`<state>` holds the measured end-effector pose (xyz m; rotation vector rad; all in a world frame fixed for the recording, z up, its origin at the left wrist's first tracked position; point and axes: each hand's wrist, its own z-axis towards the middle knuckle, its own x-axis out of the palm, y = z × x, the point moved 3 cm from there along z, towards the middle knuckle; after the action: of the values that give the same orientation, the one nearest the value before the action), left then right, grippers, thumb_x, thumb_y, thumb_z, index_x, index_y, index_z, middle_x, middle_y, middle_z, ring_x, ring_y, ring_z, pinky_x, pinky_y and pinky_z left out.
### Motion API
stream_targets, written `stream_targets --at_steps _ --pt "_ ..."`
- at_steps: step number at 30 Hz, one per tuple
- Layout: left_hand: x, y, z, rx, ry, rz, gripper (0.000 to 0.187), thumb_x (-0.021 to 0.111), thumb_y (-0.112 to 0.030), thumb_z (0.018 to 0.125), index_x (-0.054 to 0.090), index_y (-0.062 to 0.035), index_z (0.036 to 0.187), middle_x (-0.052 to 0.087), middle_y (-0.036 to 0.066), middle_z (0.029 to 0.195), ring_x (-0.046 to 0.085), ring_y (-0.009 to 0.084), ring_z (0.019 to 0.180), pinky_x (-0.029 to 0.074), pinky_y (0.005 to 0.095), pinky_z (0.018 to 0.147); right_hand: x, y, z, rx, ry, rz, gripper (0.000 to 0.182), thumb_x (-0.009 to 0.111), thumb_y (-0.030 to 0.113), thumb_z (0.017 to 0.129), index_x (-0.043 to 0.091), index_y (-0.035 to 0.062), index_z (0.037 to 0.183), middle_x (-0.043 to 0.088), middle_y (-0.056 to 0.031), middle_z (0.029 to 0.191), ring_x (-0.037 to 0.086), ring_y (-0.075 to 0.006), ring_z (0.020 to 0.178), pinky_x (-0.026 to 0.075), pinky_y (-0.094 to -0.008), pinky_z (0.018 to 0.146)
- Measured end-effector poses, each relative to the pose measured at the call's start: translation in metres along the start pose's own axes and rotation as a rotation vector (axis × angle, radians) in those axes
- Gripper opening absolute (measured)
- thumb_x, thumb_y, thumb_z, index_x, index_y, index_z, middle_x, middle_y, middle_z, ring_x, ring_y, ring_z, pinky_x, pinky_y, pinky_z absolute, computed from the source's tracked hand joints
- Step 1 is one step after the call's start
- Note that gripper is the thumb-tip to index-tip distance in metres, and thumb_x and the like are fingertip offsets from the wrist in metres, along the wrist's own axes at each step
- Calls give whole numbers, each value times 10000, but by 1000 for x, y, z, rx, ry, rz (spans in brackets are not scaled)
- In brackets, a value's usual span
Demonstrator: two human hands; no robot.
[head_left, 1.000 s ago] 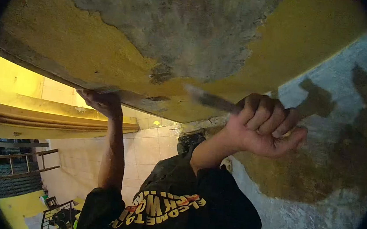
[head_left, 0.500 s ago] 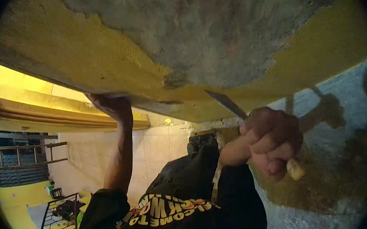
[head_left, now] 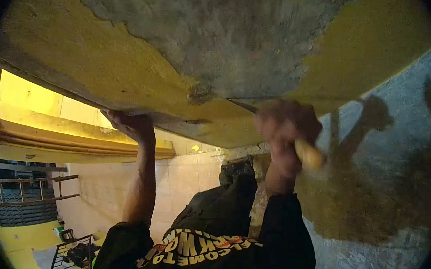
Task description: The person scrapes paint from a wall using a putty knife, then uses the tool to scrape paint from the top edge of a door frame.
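While the left hand (head_left: 132, 125) rests at the wall edge (head_left: 64, 84), nine o'clock (whether its fingers grip, I cannot tell), grey surface (head_left: 200, 24) lies bared at twelve, yellow coating (head_left: 144, 65) left around it. At three, the right hand (head_left: 285, 125) clenches a bladed tool (head_left: 242, 105).

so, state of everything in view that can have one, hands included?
Right hand: closed around the bladed tool, blurred.
Bladed tool: held, blade pointing at the wall.
Left hand: on the wall's edge.
Wall: yellow coating partly gone, grey patch exposed, ragged border.
Side wall: grey, large brown patch.
Ladder: in front of slats; leaning or not, can't tell.
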<state>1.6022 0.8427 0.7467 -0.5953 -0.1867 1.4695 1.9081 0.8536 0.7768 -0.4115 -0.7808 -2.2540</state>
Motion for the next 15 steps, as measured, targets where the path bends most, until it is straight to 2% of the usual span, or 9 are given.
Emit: stream_targets --at_steps 1,2,3,4,6,7,8,11,15 --pt "0 -7 5 9 27 26 619 231 -400 905 352 113 1229 345 320 1267 358 451 1163 254 507 997 -4 11 13 -11 11 0 202 553 72 701 389 100 586 391 -31 472 337 -124 357 297 -267 341" --pt "-4 -10 5 15 70 63 523 345 -278 890 343 138 1207 397 323 1205 398 451 1105 277 495 975 0 34 25 -60 371 -373 173 575 114 707 439 89 604 429 -19 496 392 -131 371 319 -283 366" --pt "-4 -8 3 12 75 67 523 345 -278 890 343 138 1207 397 323 1205 398 451 1105 277 495 975 5 43 26 -108 731 -744 162 598 157 713 489 79 622 466 -7 519 447 -138 385 340 -298 390" --pt "-1 -6 1 -8 36 14 620 226 -403 903 364 118 1210 383 329 1228 379 462 1138 278 507 981 10 40 23 -108 728 -746 162 598 157 713 489 79 622 466 -7 519 447 -138 385 340 -298 390" --pt "2 -4 2 -26 -10 -57 745 107 -528 917 385 97 1213 370 335 1251 360 474 1170 278 519 986 20 30 23 -175 357 -545 171 572 129 711 442 79 612 449 -29 507 414 -135 401 352 -293 394" --pt "5 -4 5 -14 17 -56 602 238 -405 901 391 102 1187 381 329 1230 378 462 1138 281 508 977 19 29 26 -210 186 -436 179 560 115 709 418 79 607 440 -41 501 398 -134 410 358 -290 397" --pt "0 0 2 -7 63 -43 478 369 -282 884 397 106 1160 392 323 1210 396 450 1107 283 497 967 14 39 25 -10 406 -83 253 551 157 782 396 88 595 446 -46 512 410 -139 436 358 -295 410" --pt "3 4 -1 122 2 -3 490 344 -342 916 412 90 1138 403 292 1212 403 417 1109 286 468 972 27 57 28 -66 225 84 295 505 188 845 375 101 595 403 -28 505 353 -131 427 309 -296 396" --pt "-22 -30 -3 -396 187 -452 589 378 -399 933 313 65 1288 359 236 1296 350 345 1214 252 422 1026 52 56 36 95 -244 223 390 380 430 933 374 120 697 335 -12 570 257 -131 461 266 -316 433"
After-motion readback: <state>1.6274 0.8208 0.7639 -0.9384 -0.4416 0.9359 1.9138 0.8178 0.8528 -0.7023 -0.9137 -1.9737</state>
